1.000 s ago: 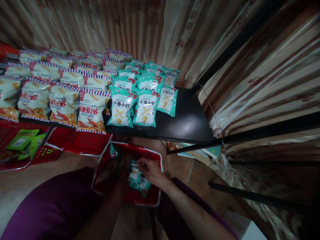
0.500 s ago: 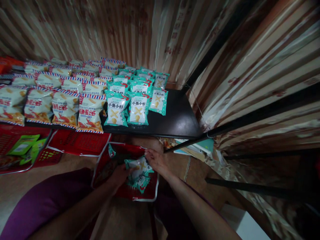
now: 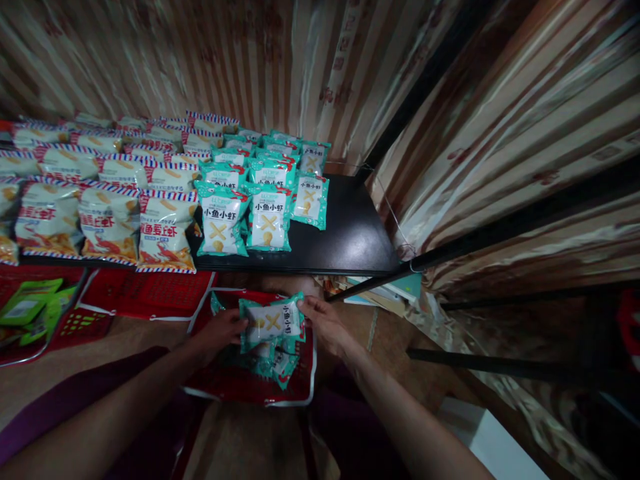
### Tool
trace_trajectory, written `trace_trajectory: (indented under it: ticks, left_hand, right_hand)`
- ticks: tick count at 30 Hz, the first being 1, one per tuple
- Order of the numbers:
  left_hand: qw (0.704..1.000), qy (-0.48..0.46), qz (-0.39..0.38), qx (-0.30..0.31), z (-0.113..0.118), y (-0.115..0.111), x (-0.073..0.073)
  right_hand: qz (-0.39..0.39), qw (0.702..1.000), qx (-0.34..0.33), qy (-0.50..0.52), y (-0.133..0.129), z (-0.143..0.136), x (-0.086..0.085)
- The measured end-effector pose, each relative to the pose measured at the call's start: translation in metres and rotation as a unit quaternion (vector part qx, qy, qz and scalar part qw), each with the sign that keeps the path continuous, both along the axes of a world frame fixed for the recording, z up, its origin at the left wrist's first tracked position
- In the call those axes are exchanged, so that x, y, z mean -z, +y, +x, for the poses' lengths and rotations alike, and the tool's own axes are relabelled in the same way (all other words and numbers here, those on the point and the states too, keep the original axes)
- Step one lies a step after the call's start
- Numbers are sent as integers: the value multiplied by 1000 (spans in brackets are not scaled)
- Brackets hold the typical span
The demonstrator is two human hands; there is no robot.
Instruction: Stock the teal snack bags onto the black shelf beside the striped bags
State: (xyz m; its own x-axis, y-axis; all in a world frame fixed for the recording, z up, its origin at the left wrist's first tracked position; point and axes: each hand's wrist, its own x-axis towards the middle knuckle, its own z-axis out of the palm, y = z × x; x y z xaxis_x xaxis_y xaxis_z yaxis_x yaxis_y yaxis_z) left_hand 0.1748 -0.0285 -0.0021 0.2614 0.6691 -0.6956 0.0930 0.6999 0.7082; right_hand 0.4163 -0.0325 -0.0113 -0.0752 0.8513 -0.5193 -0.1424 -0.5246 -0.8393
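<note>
A teal and white snack bag (image 3: 273, 321) lies sideways between my two hands, over the red basket (image 3: 250, 393). My right hand (image 3: 323, 321) pinches its right end near the top corner. At its left end are the fingers of my left hand (image 3: 223, 333), closed on the edge. Beneath it, more teal bags (image 3: 284, 368) lie in the basket. On the black shelf (image 3: 345, 227) stand several rows of teal bags (image 3: 269, 217), with white, red and blue snack bags (image 3: 167, 230) to their left.
Another red basket (image 3: 150, 293) sits under the shelf's front edge, and one at far left holds green packets (image 3: 30, 303). Black metal bars (image 3: 480, 233) cross the right side before a striped curtain. A white box (image 3: 493, 440) stands at lower right.
The teal bag has come up slightly and now lies flat between both hands, its print visible. My left hand has shifted left to its end. The view has turned slightly, moving the shelf goods left.
</note>
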Motion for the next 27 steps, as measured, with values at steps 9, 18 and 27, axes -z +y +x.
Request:
trace_trajectory:
  ticks: [9,18,27]
  left_hand:
    - [976,-114,-22,183,-5,-20,0]
    - [995,26,79,60,6,6,-1]
    - [993,36,97,52,43,-1,-4]
  right_hand:
    - [25,997,-52,-59,11,3,-16]
    - [144,954,-205,-166,13,-4,-25]
    - [191,929,-234,-213,10,-22,-17]
